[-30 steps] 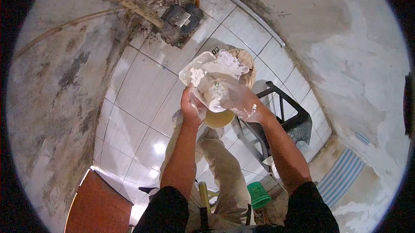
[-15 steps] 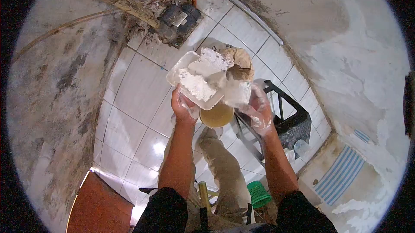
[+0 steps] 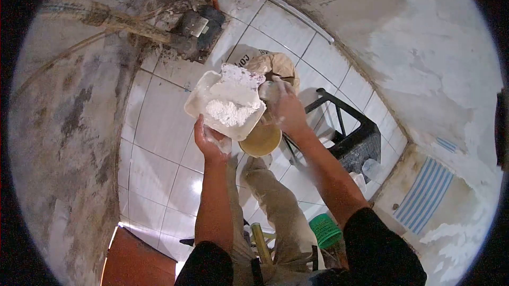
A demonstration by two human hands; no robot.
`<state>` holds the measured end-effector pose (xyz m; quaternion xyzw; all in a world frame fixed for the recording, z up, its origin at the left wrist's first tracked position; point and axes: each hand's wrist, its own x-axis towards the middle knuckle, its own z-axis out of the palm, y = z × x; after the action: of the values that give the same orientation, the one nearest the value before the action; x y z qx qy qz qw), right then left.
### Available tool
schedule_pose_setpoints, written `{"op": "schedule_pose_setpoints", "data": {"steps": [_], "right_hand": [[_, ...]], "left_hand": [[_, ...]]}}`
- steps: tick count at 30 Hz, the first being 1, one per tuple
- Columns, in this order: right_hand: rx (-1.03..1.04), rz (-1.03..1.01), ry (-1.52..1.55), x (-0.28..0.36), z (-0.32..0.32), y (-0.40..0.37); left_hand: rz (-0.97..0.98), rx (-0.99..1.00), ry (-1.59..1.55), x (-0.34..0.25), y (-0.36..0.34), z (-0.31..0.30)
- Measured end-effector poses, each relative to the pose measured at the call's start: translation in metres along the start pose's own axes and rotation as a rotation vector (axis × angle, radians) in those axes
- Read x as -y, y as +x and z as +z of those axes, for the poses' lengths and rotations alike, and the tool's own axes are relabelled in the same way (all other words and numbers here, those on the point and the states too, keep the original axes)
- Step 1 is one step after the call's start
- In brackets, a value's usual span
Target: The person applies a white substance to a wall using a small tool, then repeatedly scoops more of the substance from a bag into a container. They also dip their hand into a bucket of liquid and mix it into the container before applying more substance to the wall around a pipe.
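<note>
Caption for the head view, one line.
Left hand holds a tub of white powder; right hand holds a small container beside a paper bag.

A small room under repair, it seems: patchy, stained plaster walls [image 3: 450,36], a tiled floor [image 3: 164,111], grimy pipework [image 3: 106,18].

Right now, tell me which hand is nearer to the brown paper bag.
The right hand: it holds a pale round container and overlaps the near edge of the bag. The left hand is farther off, at the near left side of the white tray.
</note>
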<state>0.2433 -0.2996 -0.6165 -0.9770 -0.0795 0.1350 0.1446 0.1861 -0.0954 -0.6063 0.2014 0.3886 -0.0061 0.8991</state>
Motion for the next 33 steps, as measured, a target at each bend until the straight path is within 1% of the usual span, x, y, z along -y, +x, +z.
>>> {"op": "schedule_pose_setpoints", "data": {"steps": [1, 2, 3, 4, 5, 6, 7, 8, 10, 11, 13, 14, 16, 17, 18, 19, 21, 22, 23, 25, 26, 28, 29, 31, 32, 33], "right_hand": [[0.098, 0.094, 0.020, 0.012, -0.009, 0.006], [0.193, 0.187, 0.042, 0.018, -0.010, 0.012], [0.190, 0.160, -0.019, 0.021, -0.004, 0.020], [0.184, 0.174, -0.018, 0.017, 0.006, 0.028], [0.252, 0.151, -0.104, 0.009, 0.021, 0.034], [0.322, 0.129, -0.188, -0.001, 0.039, 0.035], [0.221, 0.069, -0.156, -0.013, 0.061, 0.031], [0.218, 0.078, -0.155, -0.012, 0.069, 0.037], [0.331, 0.171, -0.227, -0.011, 0.085, 0.051], [0.332, 0.174, -0.231, -0.022, 0.097, 0.051], [0.215, -0.061, -0.165, -0.051, 0.127, 0.046], [0.216, -0.058, -0.168, -0.087, 0.180, 0.065], [-0.096, -0.430, -0.680, -0.172, 0.270, 0.050], [-0.094, -0.431, -0.680, -0.140, 0.232, 0.068], [0.275, -0.220, -0.655, -0.101, 0.194, 0.087], [0.637, 0.000, -0.611, -0.060, 0.146, 0.079], [0.627, 0.026, -0.578, -0.007, 0.074, 0.082], [0.615, 0.053, -0.543, 0.003, 0.062, 0.081], [0.618, 0.049, -0.543, 0.003, 0.064, 0.081], [0.470, -0.017, -0.470, -0.003, 0.069, 0.080], [0.470, -0.017, -0.471, -0.010, 0.074, 0.080], [0.558, 0.005, -0.222, -0.011, 0.074, 0.085], [0.560, 0.005, -0.221, -0.007, 0.071, 0.087], [0.780, -0.123, -0.464, 0.003, 0.065, 0.088], [0.784, -0.126, -0.463, -0.002, 0.067, 0.086], [0.676, -0.247, -0.491, -0.009, 0.069, 0.083]], "left_hand": [[0.040, -0.048, 0.084, -0.001, -0.003, 0.002], [0.034, -0.038, 0.088, -0.002, -0.003, 0.003], [0.000, -0.049, 0.041, -0.005, -0.002, 0.002], [-0.037, -0.060, -0.004, -0.009, -0.001, -0.001], [-0.029, -0.005, -0.034, -0.007, 0.005, -0.014], [-0.042, 0.004, -0.025, -0.009, 0.004, -0.015], [-0.028, -0.014, -0.026, -0.012, 0.004, -0.015], [-0.010, -0.035, -0.029, -0.014, 0.005, -0.016], [-0.011, -0.043, -0.001, -0.017, 0.008, -0.027], [-0.004, -0.051, 0.025, -0.019, 0.009, -0.027], [0.008, -0.087, 0.022, -0.021, 0.006, -0.019], [0.025, -0.124, 0.021, -0.023, 0.004, -0.014], [0.008, -0.111, 0.018, -0.028, 0.005, -0.014], [-0.006, -0.100, 0.017, -0.029, 0.006, -0.015], [-0.008, -0.104, 0.017, -0.030, 0.005, -0.015], [0.003, -0.110, 0.039, -0.030, 0.005, -0.014], [0.016, -0.118, 0.059, -0.030, 0.007, -0.013], [0.004, -0.111, 0.034, -0.030, 0.008, -0.012], [-0.008, -0.105, 0.009, -0.030, 0.008, -0.012], [-0.020, -0.097, 0.000, -0.030, 0.008, -0.011], [-0.034, -0.085, -0.008, -0.030, 0.009, -0.010], [-0.023, -0.085, -0.004, -0.027, 0.010, -0.007], [-0.014, -0.086, 0.005, -0.026, 0.010, -0.007], [-0.045, -0.063, -0.022, -0.024, 0.013, -0.014], [-0.075, -0.038, -0.051, -0.023, 0.013, -0.017], [-0.075, -0.042, -0.050, -0.022, 0.013, -0.019]]}}
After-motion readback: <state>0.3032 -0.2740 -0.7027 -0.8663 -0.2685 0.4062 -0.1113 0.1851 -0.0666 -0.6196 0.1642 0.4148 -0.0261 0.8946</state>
